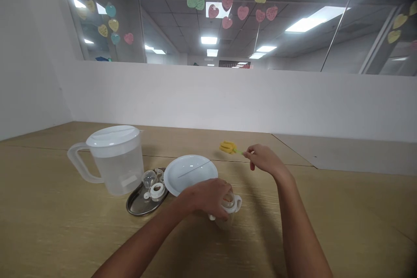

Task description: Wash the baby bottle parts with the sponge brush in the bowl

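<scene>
My left hand (211,197) is closed around a clear baby bottle (229,202) with white side handles, which stands at the table's front middle. The fingers hide part of the bottle, and something brownish shows near its top. A thin green stem is pinched in my right hand (263,158); it belongs to a bottle brush with a yellow sponge head (227,147). That brush is held sideways above the table, beyond the bottle and apart from it. Just behind my left hand sits a white plate (172,176) with a thin straight line across it, perhaps a thin rod.
An oval metal tray (136,206) left of the plate holds a clear dome cap (150,179), a white ring collar (157,190) and small parts. Farther left stands a lidded translucent pitcher (117,165). A white wall (182,95) with windows above rises behind the table (65,217).
</scene>
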`<state>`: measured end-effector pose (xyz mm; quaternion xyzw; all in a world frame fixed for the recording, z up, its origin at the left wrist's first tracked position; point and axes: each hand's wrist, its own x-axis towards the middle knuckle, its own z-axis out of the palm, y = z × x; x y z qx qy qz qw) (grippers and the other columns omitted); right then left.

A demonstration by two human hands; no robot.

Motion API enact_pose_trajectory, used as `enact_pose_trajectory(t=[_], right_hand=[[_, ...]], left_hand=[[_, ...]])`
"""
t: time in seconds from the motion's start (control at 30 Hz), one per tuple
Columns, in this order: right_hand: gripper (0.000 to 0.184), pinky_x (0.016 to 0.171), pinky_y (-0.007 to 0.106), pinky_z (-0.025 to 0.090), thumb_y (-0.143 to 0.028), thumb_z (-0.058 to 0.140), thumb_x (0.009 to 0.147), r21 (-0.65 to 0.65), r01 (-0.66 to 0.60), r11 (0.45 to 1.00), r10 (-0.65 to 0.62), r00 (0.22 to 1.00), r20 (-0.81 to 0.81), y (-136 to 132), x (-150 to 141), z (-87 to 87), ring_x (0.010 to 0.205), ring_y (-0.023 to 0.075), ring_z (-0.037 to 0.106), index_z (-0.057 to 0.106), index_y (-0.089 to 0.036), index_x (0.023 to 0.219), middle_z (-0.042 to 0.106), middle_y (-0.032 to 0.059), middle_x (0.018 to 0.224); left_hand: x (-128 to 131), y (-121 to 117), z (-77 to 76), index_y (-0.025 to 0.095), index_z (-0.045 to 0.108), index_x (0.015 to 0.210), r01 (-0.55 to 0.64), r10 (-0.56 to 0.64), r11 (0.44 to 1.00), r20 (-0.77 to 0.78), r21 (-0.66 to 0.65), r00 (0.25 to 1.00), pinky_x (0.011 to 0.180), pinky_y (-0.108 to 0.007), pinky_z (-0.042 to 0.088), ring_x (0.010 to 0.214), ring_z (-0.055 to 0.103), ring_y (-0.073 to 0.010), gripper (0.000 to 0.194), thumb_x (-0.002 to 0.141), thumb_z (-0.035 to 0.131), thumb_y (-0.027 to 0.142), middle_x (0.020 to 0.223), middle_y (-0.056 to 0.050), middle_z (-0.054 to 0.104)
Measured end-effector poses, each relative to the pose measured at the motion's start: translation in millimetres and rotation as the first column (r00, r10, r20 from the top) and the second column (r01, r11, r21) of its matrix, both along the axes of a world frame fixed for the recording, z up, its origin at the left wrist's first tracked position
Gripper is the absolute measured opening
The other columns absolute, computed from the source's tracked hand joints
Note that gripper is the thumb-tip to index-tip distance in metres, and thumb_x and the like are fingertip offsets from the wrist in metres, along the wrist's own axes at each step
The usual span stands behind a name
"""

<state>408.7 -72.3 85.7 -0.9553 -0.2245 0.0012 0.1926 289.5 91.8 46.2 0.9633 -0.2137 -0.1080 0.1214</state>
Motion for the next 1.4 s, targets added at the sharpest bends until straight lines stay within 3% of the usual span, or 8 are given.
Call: enact_pose_trajectory(t=[0.2, 0.5, 0.67, 0.8, 0.93, 1.07, 1.23, 1.4], right_hand=[[0.029, 0.054, 0.024, 0.032, -0.024, 0.04, 0.085, -0.089, -0.022, 0.996, 0.019, 0.999, -0.038, 11, 18, -18.6, 0.066, 0.0161, 0.058, 0.065, -0.01, 0.079, 0.068, 0.0082, 0.064], [0.021, 0.052, 0.023, 0.035, -0.016, 0.05, 0.077, -0.261, -0.132, 0.956, 0.087, 0.98, -0.177, 37, 44, -68.9, 0.063, 0.0192, 0.063, 0.068, -0.006, 0.072, 0.068, 0.0172, 0.073], [0.02, 0.051, 0.023, 0.038, -0.015, 0.052, 0.075, -0.294, -0.17, 0.941, 0.1, 0.966, -0.237, 45, 40, -80.5, 0.064, 0.0206, 0.064, 0.068, -0.006, 0.078, 0.069, 0.0174, 0.076], [0.02, 0.048, 0.022, 0.041, -0.015, 0.052, 0.072, -0.293, -0.194, 0.936, 0.093, 0.941, -0.327, 47, 37, -85.6, 0.054, 0.018, 0.062, 0.068, -0.007, 0.081, 0.068, 0.0142, 0.074], [0.016, 0.048, 0.023, 0.045, -0.012, 0.053, 0.07, -0.301, -0.189, 0.935, 0.062, 0.921, -0.383, 49, 38, -91.2, 0.052, 0.0178, 0.062, 0.067, -0.005, 0.076, 0.067, 0.0138, 0.068], [0.015, 0.049, 0.025, 0.046, -0.01, 0.052, 0.069, -0.282, -0.182, 0.942, 0.063, 0.922, -0.383, 50, 37, -93.5, 0.053, 0.0188, 0.062, 0.065, -0.005, 0.072, 0.066, 0.0146, 0.069], [0.01, 0.05, 0.025, 0.046, -0.012, 0.056, 0.068, -0.25, -0.168, 0.954, 0.073, 0.934, -0.349, 47, 35, -87.1, 0.052, 0.0182, 0.062, 0.063, -0.007, 0.063, 0.066, 0.0143, 0.068], [0.015, 0.048, 0.025, 0.043, -0.017, 0.054, 0.073, -0.186, -0.131, 0.974, 0.078, 0.96, -0.269, 35, 35, -69.3, 0.047, 0.0159, 0.058, 0.064, -0.006, 0.072, 0.066, 0.0144, 0.068]], left_hand=[[3, 2, -2.4, 0.019, 0.057, 0.094, 0.035, -0.04, 0.998, 0.099, 0.047, 0.994, 0.085, -0.033, 0.04, 0.09, 0.056, -0.021, 0.036, 0.064, 0.066, 0.037, 0.094, -0.003, 0.062], [3, 3, 5.3, 0.021, 0.059, 0.088, 0.036, -0.041, 0.998, 0.081, 0.058, 0.996, 0.082, -0.033, 0.037, 0.087, 0.057, -0.0211, 0.037, 0.062, 0.07, 0.045, 0.089, -0.001, 0.064], [1, 2, 5.2, 0.022, 0.057, 0.102, 0.05, -0.055, 0.998, 0.122, 0.049, 0.991, 0.086, -0.036, 0.037, 0.093, 0.057, -0.024, 0.052, 0.06, 0.072, 0.049, 0.097, -0.003, 0.063], [-13, 12, 26.7, 0.023, 0.048, 0.12, 0.058, -0.051, 0.998, 0.218, -0.023, 0.974, 0.096, -0.038, 0.033, 0.108, 0.05, -0.0249, 0.069, 0.062, 0.071, 0.051, 0.118, -0.006, 0.056], [-36, 44, 61.5, 0.025, 0.04, 0.132, -0.183, 0.204, 0.978, 0.287, -0.098, 0.936, 0.104, -0.035, 0.027, 0.122, 0.04, -0.0251, 0.074, 0.068, 0.067, 0.051, 0.133, -0.004, 0.046], [-53, 87, 82.5, 0.027, 0.037, 0.135, -0.49, 0.515, 0.857, 0.293, -0.16, 0.805, 0.102, -0.031, 0.031, 0.121, 0.042, -0.0229, 0.07, 0.074, 0.057, 0.053, 0.132, -0.001, 0.048], [-50, 133, 76.9, 0.02, 0.038, 0.135, -0.708, 0.701, 0.703, 0.229, -0.063, 0.675, 0.094, -0.029, 0.039, 0.11, 0.053, -0.0229, 0.073, 0.072, 0.054, 0.054, 0.123, -0.006, 0.056], [-29, 155, 57.4, 0.009, 0.042, 0.131, -0.77, 0.764, 0.629, 0.099, 0.109, 0.638, 0.086, -0.025, 0.043, 0.105, 0.056, -0.0216, 0.065, 0.072, 0.056, 0.034, 0.12, -0.011, 0.057]])
